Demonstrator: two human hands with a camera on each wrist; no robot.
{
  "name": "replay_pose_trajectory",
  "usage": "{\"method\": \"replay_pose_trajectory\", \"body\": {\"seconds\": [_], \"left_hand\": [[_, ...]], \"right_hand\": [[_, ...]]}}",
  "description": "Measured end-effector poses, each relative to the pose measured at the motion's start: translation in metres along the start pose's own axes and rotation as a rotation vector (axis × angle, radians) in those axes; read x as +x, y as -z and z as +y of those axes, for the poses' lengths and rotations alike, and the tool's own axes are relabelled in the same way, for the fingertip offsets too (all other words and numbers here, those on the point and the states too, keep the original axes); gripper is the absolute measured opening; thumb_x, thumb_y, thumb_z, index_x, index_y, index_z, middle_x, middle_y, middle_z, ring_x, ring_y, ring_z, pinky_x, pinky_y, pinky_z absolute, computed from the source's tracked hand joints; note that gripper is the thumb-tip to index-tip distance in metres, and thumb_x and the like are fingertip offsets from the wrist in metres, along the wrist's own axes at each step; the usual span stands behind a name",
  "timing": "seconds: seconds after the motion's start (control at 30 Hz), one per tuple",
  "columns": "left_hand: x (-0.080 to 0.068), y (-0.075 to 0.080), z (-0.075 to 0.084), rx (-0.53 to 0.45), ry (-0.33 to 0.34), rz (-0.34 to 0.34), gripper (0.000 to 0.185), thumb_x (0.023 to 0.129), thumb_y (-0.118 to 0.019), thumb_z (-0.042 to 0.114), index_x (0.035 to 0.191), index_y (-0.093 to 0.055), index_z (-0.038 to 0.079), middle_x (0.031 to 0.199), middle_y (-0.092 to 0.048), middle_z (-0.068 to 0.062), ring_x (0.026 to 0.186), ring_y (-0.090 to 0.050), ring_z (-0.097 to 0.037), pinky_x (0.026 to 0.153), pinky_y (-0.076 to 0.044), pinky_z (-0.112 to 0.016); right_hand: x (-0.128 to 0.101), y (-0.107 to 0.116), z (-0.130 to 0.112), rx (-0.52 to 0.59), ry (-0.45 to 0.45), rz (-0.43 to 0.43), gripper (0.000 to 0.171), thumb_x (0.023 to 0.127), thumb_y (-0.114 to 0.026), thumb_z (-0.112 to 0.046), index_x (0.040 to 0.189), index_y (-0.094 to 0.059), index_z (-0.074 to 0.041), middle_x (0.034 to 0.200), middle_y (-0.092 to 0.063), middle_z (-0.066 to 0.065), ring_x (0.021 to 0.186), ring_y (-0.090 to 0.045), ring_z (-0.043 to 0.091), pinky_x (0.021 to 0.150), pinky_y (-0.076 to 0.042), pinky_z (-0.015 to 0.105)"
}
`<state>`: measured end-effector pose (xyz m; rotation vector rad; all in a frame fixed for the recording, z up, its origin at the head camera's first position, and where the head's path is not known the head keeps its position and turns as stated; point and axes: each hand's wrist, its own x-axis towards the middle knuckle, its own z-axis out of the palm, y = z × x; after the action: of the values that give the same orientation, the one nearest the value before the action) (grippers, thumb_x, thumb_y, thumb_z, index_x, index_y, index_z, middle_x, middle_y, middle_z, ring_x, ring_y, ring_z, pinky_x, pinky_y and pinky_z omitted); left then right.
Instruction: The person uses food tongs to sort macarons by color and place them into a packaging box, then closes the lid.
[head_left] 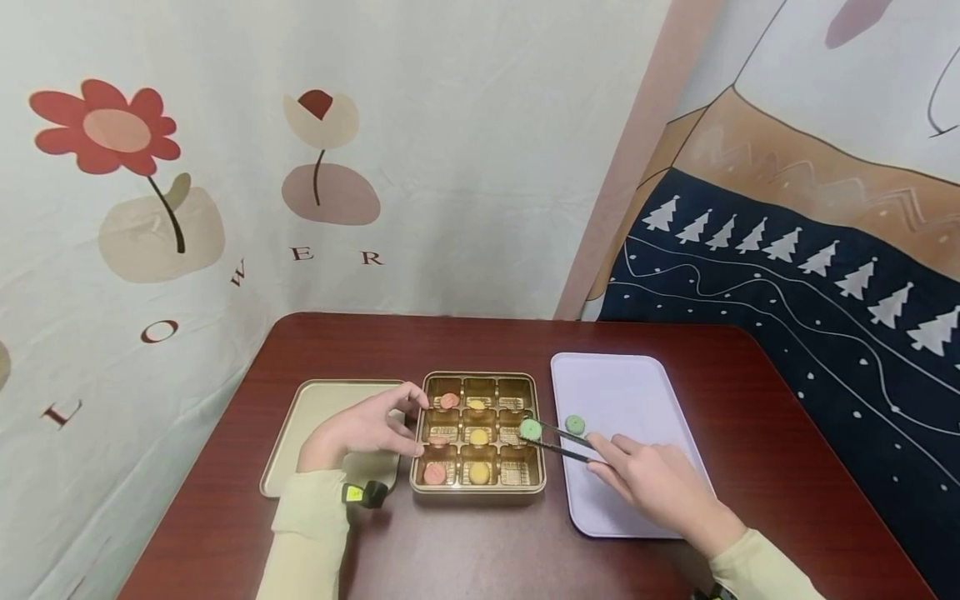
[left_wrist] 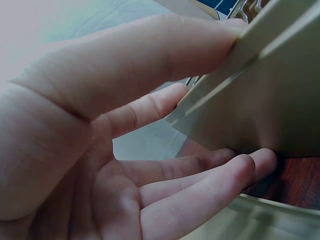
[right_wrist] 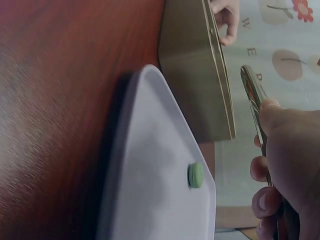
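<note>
- Your left sleeve [head_left: 303, 542] and right sleeve [head_left: 761, 571], both pale yellow, come in from the near edge, each with a dark wrist device.
- Your right hand [head_left: 652, 479] grips black tongs [head_left: 558, 450], fingers and thumb closed around them.
- The tong tips are nearly together, with a green macaron [head_left: 530, 429] between them. You have it at the box's right side, over the middle cell of the right column, close to the rim. In the right wrist view, the tips sit above rim level.
- Your left hand [head_left: 360, 429] is spread, thumb and forefinger well apart, both touching the left side of the box [head_left: 480, 490]. Your other fingers reach out low beside its wall.
- In that gold nine-cell box, pink pieces [head_left: 435, 473] fill the left column, one per cell, and yellow pieces [head_left: 479, 472] fill the middle column likewise.
- Just to the box's right is a lilac tray [head_left: 615, 387], with another macaron [head_left: 575, 424], also green, near its left edge.
- A pale gold tray [head_left: 318, 408] lies to the box's left, partly under your left hand and forearm.
- Everything stands on a red-brown table [head_left: 465, 554]; behind it hangs a flower-print cloth [head_left: 480, 167].
</note>
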<state>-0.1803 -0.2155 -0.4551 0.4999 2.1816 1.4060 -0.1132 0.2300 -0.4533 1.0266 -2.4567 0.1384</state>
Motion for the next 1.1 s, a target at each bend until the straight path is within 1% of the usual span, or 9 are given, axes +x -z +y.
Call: {"method": "replay_pose_trajectory", "body": {"seconds": [0.17, 0.27, 0.4, 0.53, 0.7, 0.9, 1.1], "left_hand": [[0.0, 0.0, 0.001, -0.013, 0.002, -0.005, 0.057, 0.084, -0.086, 0.004, 0.125, -0.048, 0.007, 0.13, -0.049, -0.029, 0.099, -0.074, -0.032, 0.081, -0.063, -0.043], [-0.001, 0.0, 0.001, -0.017, 0.005, -0.005, 0.057, 0.084, -0.086, 0.005, 0.126, -0.047, 0.007, 0.131, -0.049, -0.029, 0.1, -0.073, -0.032, 0.082, -0.063, -0.043], [-0.001, 0.0, 0.001, -0.019, 0.001, -0.008, 0.058, 0.084, -0.086, 0.005, 0.127, -0.047, 0.006, 0.133, -0.048, -0.03, 0.099, -0.074, -0.032, 0.082, -0.063, -0.043], [-0.001, 0.0, 0.0, -0.019, 0.0, -0.008, 0.058, 0.084, -0.086, 0.004, 0.128, -0.047, 0.005, 0.134, -0.047, -0.031, 0.099, -0.074, -0.032, 0.082, -0.063, -0.044], [0.0, 0.0, 0.001, 0.003, 0.011, 0.003, 0.058, 0.084, -0.087, 0.006, 0.127, -0.048, 0.007, 0.135, -0.047, -0.03, 0.1, -0.073, -0.03, 0.082, -0.063, -0.043], [0.0, 0.0, 0.0, -0.023, -0.012, -0.018, 0.058, 0.084, -0.086, 0.003, 0.128, -0.046, 0.003, 0.135, -0.048, -0.032, 0.099, -0.075, -0.034, 0.083, -0.063, -0.043], [0.001, 0.0, -0.001, -0.035, -0.02, -0.024, 0.058, 0.085, -0.085, 0.002, 0.127, -0.046, 0.003, 0.135, -0.048, -0.032, 0.098, -0.075, -0.033, 0.082, -0.063, -0.041]], "right_hand": [[-0.004, 0.004, -0.009, 0.014, 0.046, 0.005, 0.05, 0.112, -0.036, -0.053, 0.121, -0.07, -0.017, 0.077, -0.053, -0.012, 0.046, -0.036, 0.004, 0.039, -0.033, 0.026], [-0.005, 0.005, -0.012, 0.026, 0.059, 0.0, 0.046, 0.112, -0.038, -0.052, 0.121, -0.068, -0.018, 0.076, -0.051, -0.012, 0.048, -0.033, 0.002, 0.04, -0.031, 0.024], [-0.006, 0.007, -0.014, 0.031, 0.064, -0.009, 0.04, 0.111, -0.045, -0.05, 0.12, -0.067, -0.018, 0.075, -0.049, -0.013, 0.05, -0.032, -0.001, 0.04, -0.03, 0.022], [-0.006, 0.006, -0.015, 0.029, 0.066, -0.012, 0.04, 0.111, -0.044, -0.05, 0.119, -0.067, -0.018, 0.075, -0.048, -0.013, 0.05, -0.031, 0.0, 0.039, -0.03, 0.022], [-0.006, 0.005, -0.015, 0.026, 0.081, -0.005, 0.044, 0.112, -0.04, -0.051, 0.119, -0.067, -0.018, 0.075, -0.049, -0.012, 0.048, -0.034, 0.002, 0.038, -0.031, 0.024], [-0.007, 0.006, -0.015, 0.022, 0.079, -0.007, 0.045, 0.112, -0.04, -0.051, 0.121, -0.067, -0.017, 0.078, -0.052, -0.011, 0.048, -0.04, 0.005, 0.039, -0.033, 0.026], [-0.007, 0.006, -0.014, 0.023, 0.07, -0.018, 0.045, 0.112, -0.04, -0.052, 0.122, -0.067, -0.017, 0.078, -0.054, -0.011, 0.049, -0.041, 0.004, 0.039, -0.033, 0.026]]}}
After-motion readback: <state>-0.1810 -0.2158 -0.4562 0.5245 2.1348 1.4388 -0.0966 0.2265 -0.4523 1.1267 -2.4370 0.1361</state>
